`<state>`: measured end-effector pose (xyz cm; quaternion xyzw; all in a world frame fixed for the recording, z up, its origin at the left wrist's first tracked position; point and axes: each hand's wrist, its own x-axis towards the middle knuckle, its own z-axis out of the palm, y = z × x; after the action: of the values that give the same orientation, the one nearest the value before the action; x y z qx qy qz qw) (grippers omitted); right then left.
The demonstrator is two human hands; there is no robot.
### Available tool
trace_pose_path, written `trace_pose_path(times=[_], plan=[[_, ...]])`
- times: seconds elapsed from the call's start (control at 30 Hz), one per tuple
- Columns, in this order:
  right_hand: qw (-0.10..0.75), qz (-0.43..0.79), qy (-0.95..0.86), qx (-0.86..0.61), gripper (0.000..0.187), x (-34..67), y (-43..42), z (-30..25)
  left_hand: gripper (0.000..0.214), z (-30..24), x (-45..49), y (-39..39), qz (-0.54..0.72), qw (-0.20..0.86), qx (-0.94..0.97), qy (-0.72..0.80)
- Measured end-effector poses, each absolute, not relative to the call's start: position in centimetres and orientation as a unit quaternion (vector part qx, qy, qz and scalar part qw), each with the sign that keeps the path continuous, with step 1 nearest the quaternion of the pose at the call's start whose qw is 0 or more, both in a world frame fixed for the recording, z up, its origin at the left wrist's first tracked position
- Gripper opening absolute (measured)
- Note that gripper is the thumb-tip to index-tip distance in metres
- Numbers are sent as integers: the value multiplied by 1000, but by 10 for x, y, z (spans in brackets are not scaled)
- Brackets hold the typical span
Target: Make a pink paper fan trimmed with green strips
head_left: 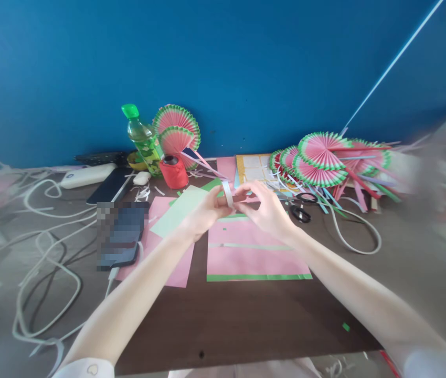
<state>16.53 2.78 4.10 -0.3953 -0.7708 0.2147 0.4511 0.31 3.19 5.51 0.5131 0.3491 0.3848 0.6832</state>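
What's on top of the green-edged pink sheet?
A pale strip and small scrap lie on the pink sheet. The right hand hides part of the sheet's far side; anything there is unseen.

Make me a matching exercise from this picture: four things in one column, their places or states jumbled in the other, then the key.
Things
1. white roll
2. bottle
3. paper fans
4. pink sheet with green edges

Places or states
A. green-capped, at the left, near the blue wall
B. flat on the table
C. in the left hand, with the right hand close beside it
D. heaped at the right, near the wall

Pairs: 1-C, 2-A, 3-D, 4-B
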Motion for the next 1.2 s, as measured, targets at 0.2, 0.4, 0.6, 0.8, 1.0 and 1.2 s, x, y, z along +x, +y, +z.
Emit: trace_pose_path(times=[0.2,0.4,0.6,0.8,1.0,1.2], plan=[[468,195,-766,-395,11,160,27,31,41,51,11,27,403,657,534,347],[491,162,-754,-404,9,157,24,28,39,46,12,21,420,594,560,397],[493,154,-761,-391,9,157,22,32,29,47,17,14,455,571,556,398],[502,168,-751,-395,9,157,21,35,25,43,18,14,468,539,581,390],[498,187,-752,-390,5,160,21,38,28,39,17,15,461,506,607,404],[484,204,-760,-383,8,164,23,42,32,46,16,12,435,488,643,398]])
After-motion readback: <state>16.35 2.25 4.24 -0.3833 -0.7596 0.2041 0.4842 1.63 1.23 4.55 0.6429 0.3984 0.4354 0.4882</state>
